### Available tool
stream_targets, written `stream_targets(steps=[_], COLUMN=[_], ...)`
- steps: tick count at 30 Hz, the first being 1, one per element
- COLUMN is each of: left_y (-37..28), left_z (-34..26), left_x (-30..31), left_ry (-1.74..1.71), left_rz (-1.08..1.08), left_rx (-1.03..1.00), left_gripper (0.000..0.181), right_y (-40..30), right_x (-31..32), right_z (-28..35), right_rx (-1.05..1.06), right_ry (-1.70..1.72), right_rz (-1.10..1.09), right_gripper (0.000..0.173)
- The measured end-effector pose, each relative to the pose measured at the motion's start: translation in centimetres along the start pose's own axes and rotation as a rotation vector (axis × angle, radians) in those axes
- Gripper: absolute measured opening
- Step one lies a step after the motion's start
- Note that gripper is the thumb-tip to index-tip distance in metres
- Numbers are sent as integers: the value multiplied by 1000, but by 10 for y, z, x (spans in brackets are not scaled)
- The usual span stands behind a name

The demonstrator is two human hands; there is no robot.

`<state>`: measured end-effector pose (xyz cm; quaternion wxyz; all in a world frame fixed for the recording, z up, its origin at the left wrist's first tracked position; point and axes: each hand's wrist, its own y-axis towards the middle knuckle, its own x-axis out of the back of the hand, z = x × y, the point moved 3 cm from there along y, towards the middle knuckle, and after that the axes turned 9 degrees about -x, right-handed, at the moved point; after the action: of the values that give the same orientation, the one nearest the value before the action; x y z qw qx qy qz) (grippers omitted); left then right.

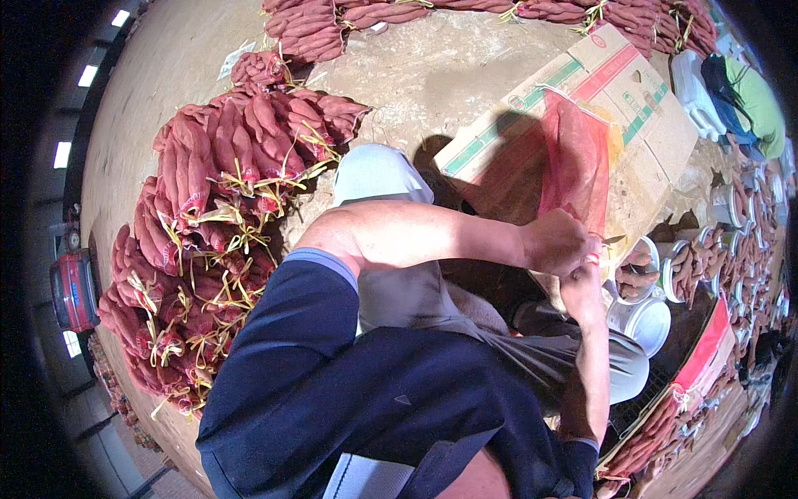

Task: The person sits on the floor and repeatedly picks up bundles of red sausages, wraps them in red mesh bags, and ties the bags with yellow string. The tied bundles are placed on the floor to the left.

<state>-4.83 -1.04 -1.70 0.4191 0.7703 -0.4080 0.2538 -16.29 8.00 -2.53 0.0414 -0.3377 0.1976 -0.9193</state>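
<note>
My left hand (558,241) is closed in a fist on the near, gathered end of a red mesh bag (576,162). Just below it, the fingers of my right hand (581,288) pinch the same end, and the two hands touch or nearly touch. A short strip, perhaps a tie end, sticks out to the right of the fingers. From my hands the bag stretches away over a flattened cardboard box (664,128), its far end edged with a pale cord. Whether anything is inside the bag I cannot tell. My fingers hide the gathered part.
To the left lies a heap of filled red mesh bags of sweet potatoes (206,162) with yellow ties; more bags (305,31) line the back. White buckets of sweet potatoes (676,268) stand right, near an upturned white bucket (645,324). A person in green (754,103) is far right.
</note>
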Motion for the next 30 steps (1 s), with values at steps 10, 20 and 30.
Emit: stream_targets(steps=[10,20,30], left_y=[1,34,66], left_z=[11,-27,-117], left_x=[10,104,190], left_ry=[-89,-321,-1993], left_rz=[-9,-86,-64], left_rx=[94,50,-288], left_gripper=[22,49,62], right_y=[-9,27,12], right_x=[72,46,43], right_z=[44,25,54], right_rx=[76,296,225], right_ry=[-327,-86,-203], right_rz=[-322,-365,-339], right_gripper=[43,21,28])
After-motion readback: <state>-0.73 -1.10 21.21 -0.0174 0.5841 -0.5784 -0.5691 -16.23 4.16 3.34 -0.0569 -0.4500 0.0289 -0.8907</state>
